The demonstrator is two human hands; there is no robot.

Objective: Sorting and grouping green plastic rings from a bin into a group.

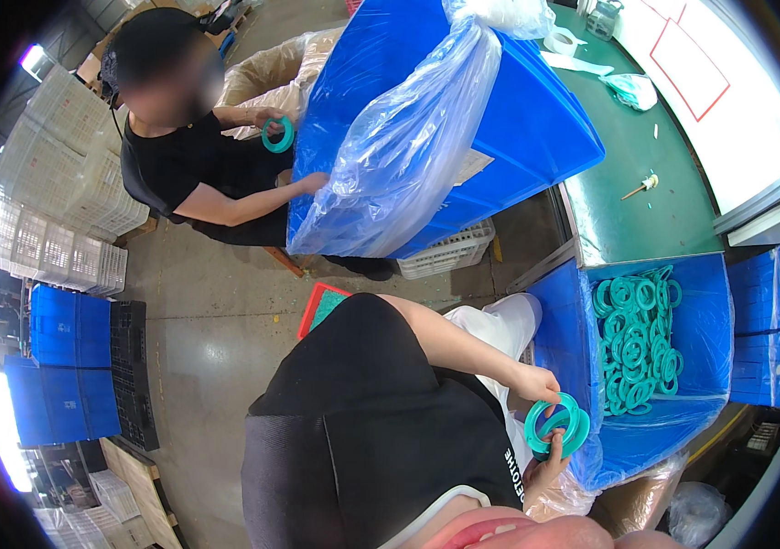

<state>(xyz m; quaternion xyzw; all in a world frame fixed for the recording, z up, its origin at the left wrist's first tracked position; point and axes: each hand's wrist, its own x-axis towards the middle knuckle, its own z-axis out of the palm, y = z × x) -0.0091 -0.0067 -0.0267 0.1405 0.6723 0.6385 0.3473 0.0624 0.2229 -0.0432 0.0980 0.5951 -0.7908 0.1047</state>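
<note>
Black shirt (362, 430) nearest. Clamping teal rings (582, 430) in left hand (534, 380) and right hand (545, 469); looks unfinished. See ring heap (633, 351) in blue bin (708, 361); can't tell remaining count.

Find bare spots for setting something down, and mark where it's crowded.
Free: green tabletop between the stick-like item and blue bin; grey floor between the black pallet and red tray. Crowded: the bin's inside, heaped with teal rings.

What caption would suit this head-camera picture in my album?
Two hands hold teal rings beside a blue bin of more rings, while a co-worker holds another ring nearby.
</note>
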